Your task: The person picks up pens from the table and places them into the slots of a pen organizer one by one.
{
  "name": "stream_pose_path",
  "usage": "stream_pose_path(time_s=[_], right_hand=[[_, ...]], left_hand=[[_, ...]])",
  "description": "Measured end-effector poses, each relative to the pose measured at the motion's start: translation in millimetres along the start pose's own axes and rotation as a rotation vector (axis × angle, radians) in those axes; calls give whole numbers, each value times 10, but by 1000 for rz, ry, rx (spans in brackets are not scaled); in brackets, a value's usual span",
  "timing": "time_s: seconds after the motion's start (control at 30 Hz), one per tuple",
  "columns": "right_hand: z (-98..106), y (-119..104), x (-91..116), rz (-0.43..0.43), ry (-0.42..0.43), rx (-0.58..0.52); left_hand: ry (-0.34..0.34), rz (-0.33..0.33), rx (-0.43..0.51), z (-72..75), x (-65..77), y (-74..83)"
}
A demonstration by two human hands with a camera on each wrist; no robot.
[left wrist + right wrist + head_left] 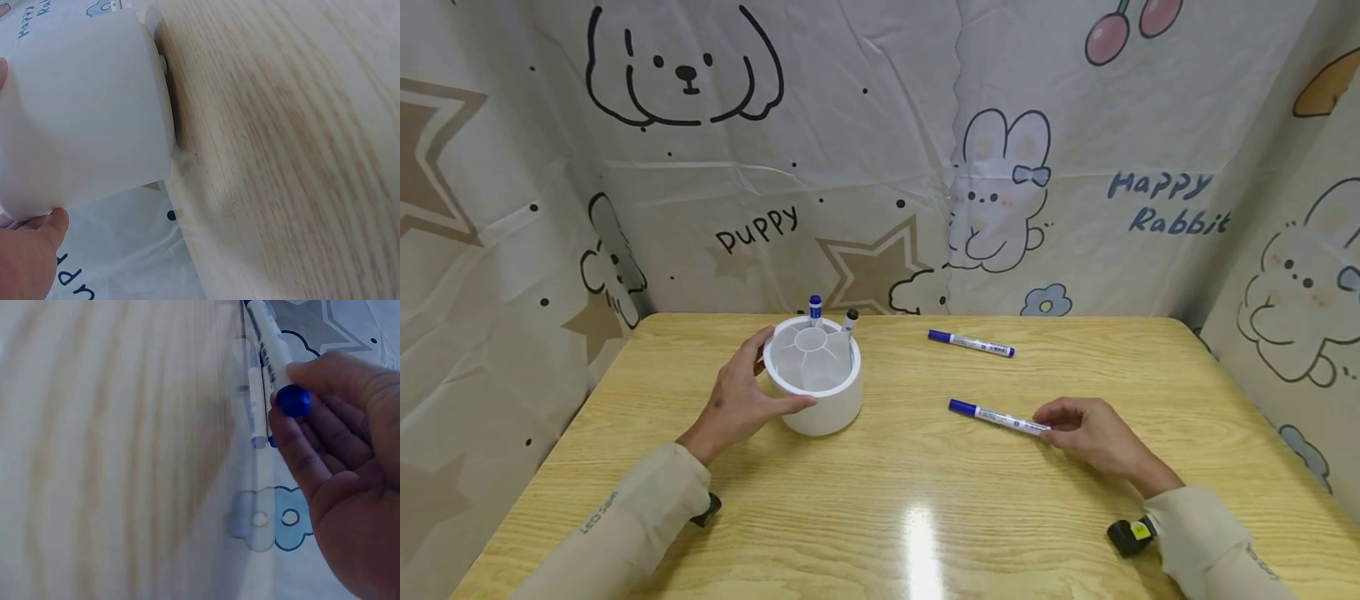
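Presently, we judge pick-up under way: right hand (1092, 435) pinches a blue-capped marker (1000, 418), right of the white divided pen holder (824, 412) that the left hand (741, 404) grips; next move likely calls for lifting toward that holder.

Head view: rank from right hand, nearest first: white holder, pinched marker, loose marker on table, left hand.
1. Pinched marker: in right hand.
2. Loose marker: farther back, leftward.
3. White holder: well left.
4. Left hand: gripping holder's left side.

Curtained booth (505, 283): wood-grain table (820, 508), cartoon-print cloth (880, 150) around.
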State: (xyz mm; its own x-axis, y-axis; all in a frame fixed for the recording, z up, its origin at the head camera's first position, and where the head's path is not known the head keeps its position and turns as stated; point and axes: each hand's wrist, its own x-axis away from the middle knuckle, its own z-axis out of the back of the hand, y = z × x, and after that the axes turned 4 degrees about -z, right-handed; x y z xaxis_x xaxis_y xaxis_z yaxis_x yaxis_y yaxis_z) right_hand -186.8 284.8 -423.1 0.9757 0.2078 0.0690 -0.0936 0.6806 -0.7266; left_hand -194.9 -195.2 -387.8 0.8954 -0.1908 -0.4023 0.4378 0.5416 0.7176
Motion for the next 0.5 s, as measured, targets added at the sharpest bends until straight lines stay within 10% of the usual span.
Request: stream_pose_path(time_s=[0.5], right_hand=[[50, -96, -64, 5, 128, -110]], left_hand=[[2, 2, -2, -30, 17, -33]])
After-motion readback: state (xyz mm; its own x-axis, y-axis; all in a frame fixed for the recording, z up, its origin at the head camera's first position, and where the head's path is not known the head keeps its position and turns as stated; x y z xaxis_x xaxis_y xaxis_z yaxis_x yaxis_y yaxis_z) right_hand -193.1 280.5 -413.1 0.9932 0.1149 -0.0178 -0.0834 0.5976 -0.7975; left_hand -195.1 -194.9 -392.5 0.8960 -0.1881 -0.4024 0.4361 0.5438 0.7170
